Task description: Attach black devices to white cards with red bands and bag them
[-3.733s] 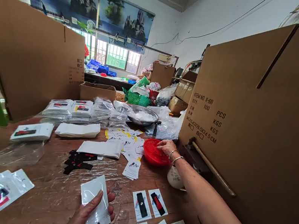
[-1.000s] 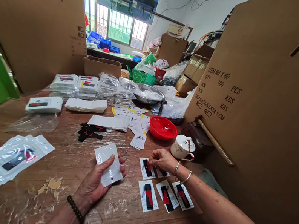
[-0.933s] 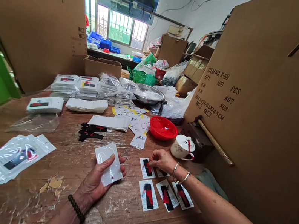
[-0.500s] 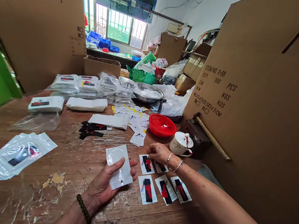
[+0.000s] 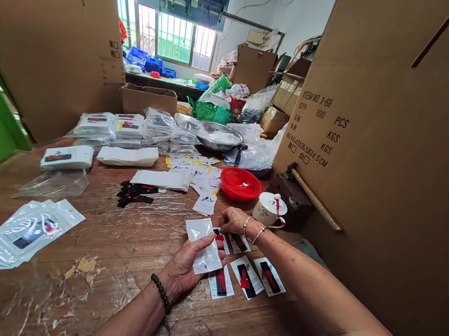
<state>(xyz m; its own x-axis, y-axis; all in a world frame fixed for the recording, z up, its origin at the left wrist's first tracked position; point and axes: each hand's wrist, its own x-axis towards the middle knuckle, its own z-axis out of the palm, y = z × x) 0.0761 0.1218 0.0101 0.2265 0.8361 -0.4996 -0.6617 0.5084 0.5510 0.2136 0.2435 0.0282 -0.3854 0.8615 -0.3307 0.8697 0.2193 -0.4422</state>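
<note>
My left hand [image 5: 188,262] grips a small white plastic pouch [image 5: 203,247], thumb on top and fingers beneath. The pouch overlaps the nearest cards on the table. My right hand [image 5: 235,221] has its fingers bent together at the far edge of a white card [image 5: 219,239] bearing a black-and-red strap-like piece; its fingertips are partly hidden. Beside it lie several similar cards: one by my wrist [image 5: 240,243], one partly under the pouch [image 5: 222,283], one in the middle [image 5: 246,276] and one at the right [image 5: 269,277].
Filled pouches [image 5: 24,235] lie fanned out at the left. Loose black-and-red pieces [image 5: 136,195], a white pouch stack [image 5: 162,179] and scattered printed cards [image 5: 201,175] lie farther back. A red basket [image 5: 241,185], lidded cup [image 5: 270,209] and hammer [image 5: 316,199] stand near the right carton [image 5: 372,158].
My left hand has moved right and slightly up with the pouch, which now covers part of the cards. My right hand stays at the same card. The view has shifted slightly.
</note>
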